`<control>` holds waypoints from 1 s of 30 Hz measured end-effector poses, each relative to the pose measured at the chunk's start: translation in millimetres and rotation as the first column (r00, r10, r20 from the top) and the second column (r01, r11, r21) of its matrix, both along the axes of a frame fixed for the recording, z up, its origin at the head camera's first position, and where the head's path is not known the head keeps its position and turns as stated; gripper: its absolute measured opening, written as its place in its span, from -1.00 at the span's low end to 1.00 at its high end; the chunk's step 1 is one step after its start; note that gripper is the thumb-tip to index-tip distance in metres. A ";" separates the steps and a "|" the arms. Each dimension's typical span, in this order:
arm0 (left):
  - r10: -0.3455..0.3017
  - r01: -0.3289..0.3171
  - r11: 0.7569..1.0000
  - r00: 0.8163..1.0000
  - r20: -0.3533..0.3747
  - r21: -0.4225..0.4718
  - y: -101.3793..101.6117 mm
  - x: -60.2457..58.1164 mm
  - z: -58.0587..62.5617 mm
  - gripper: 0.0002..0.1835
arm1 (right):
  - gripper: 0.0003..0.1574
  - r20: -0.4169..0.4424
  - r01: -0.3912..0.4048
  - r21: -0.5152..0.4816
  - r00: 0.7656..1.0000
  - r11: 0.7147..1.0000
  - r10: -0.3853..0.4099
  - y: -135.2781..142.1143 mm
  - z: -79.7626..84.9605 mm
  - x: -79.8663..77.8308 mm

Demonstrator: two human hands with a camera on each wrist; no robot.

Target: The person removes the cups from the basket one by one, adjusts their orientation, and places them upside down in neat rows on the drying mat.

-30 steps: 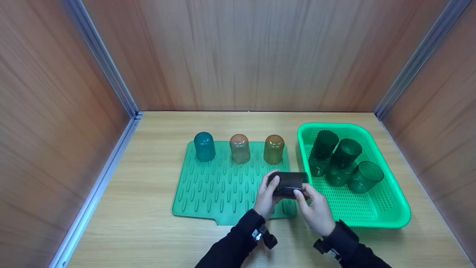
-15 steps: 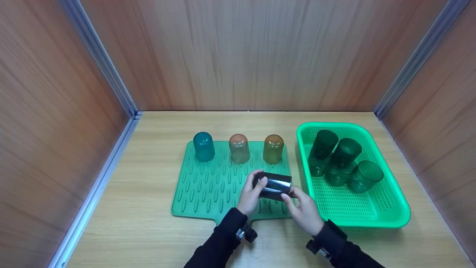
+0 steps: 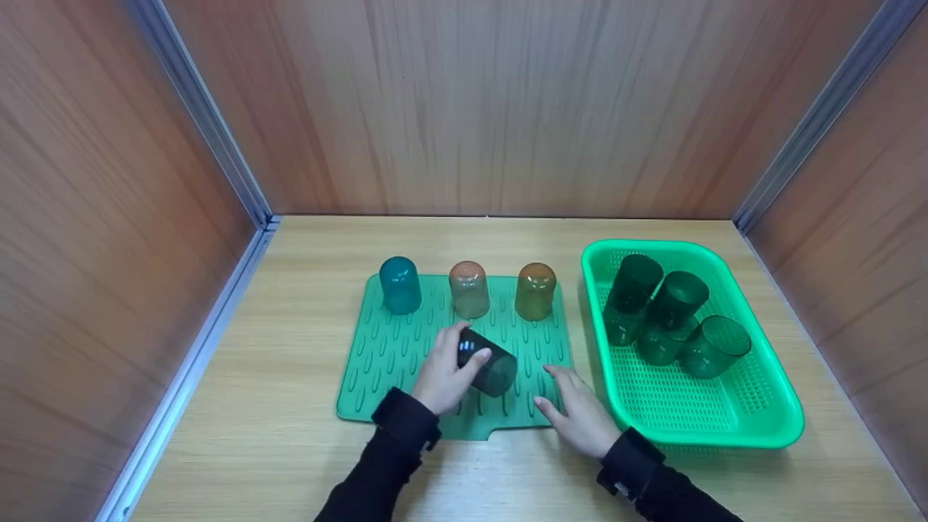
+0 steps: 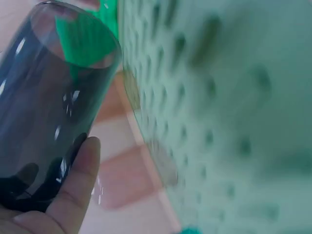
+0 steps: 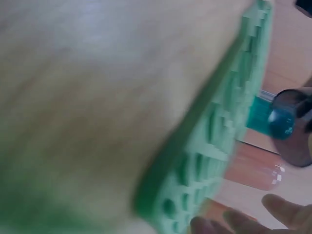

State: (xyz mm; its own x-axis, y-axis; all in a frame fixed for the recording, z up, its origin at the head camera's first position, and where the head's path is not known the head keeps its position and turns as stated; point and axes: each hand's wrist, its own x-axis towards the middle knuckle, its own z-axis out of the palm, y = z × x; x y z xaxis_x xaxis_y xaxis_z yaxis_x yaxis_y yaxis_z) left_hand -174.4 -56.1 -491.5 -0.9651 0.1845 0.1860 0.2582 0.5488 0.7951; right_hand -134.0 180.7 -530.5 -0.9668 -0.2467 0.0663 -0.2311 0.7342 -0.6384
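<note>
Can make out a pale wood-grain table [image 3: 290, 326], with streaks running crosswise. Carries directly, near the middle, a flat green draining board [image 3: 391, 362] with rows of raised ribs and a tab at the near edge, and just beside it, to the right, a brighter green perforated plastic basket [image 3: 674, 409] with rounded corners.

dark cup [image 3: 497, 371]: glossy, smooth | mat [image 3: 384, 362]: studded plastic | tabletop [image 3: 283, 362]: wood-grained

Dark cup [image 3: 496, 373] in all views
</note>
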 end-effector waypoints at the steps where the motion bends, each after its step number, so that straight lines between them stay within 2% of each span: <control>1: 0.012 -0.012 0.999 1.000 -0.019 -0.040 -4.6 -1.8 1.5 -0.35 | -0.24 0.013 -0.008 0.020 1.000 1.000 0.007 0.9 -3.4 0.4; 5: 0.043 -0.054 0.978 0.997 -0.058 -0.201 -20.6 -10.7 7.0 -0.35 | -0.15 0.071 -0.030 0.107 0.997 0.994 0.022 2.3 -14.3 3.3; 9: 0.063 -0.079 0.947 0.996 -0.062 -0.311 -33.4 -19.0 10.2 -0.34 | -0.10 0.123 -0.073 0.213 0.991 0.974 0.047 2.3 -19.3 5.6; 14: 0.098 -0.118 0.917 0.993 -0.073 -0.382 -50.5 -28.7 10.4 -0.32 | -0.06 0.180 -0.141 0.279 0.979 0.950 0.093 3.5 -20.2 6.5; 20: 0.121 -0.140 0.889 0.990 -0.071 -0.436 -72.5 -36.7 5.3 -0.32 | 0.03 0.206 -0.198 0.344 0.970 0.918 0.132 4.7 -21.5 5.7; 30: 0.141 -0.169 0.855 0.986 -0.094 -0.491 -94.1 -60.5 9.2 -0.30 | 0.14 0.179 -0.235 0.445 0.969 0.864 0.172 2.7 -24.4 6.8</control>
